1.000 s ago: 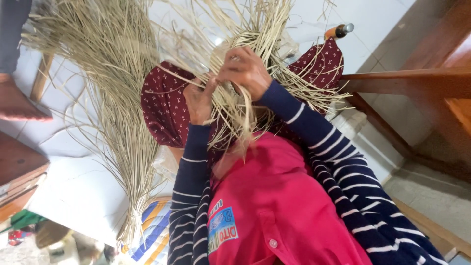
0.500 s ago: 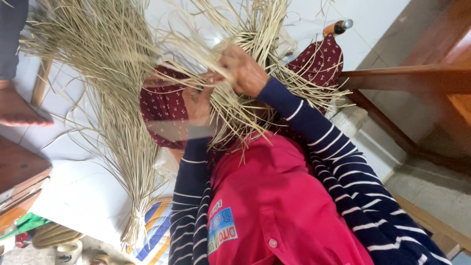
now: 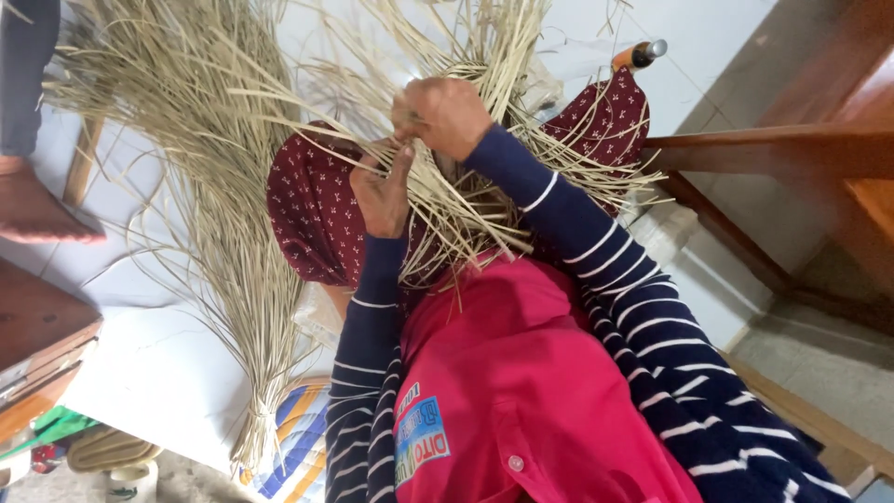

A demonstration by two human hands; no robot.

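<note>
My left hand [image 3: 384, 191] and my right hand [image 3: 445, 114] work close together on a woven mass of pale straw strips [image 3: 484, 200] that rests on my lap, over a dark red patterned cloth [image 3: 312, 219]. The right hand pinches strips at the top of the weave. Just below it, the left hand presses against the weave with its fingers stretched upward. Both arms wear navy sleeves with white stripes. A red shirt [image 3: 521, 382] fills the lower middle.
A tied bundle of loose straw [image 3: 219, 177] fans across the white floor at left. Another person's bare foot [image 3: 42, 210] stands at the far left. A wooden bench [image 3: 792, 154] runs along the right. A wooden edge [image 3: 37, 345] sits lower left.
Both hands have shifted slightly along the weave, the right hand pulling strips upward. The view has moved a little.
</note>
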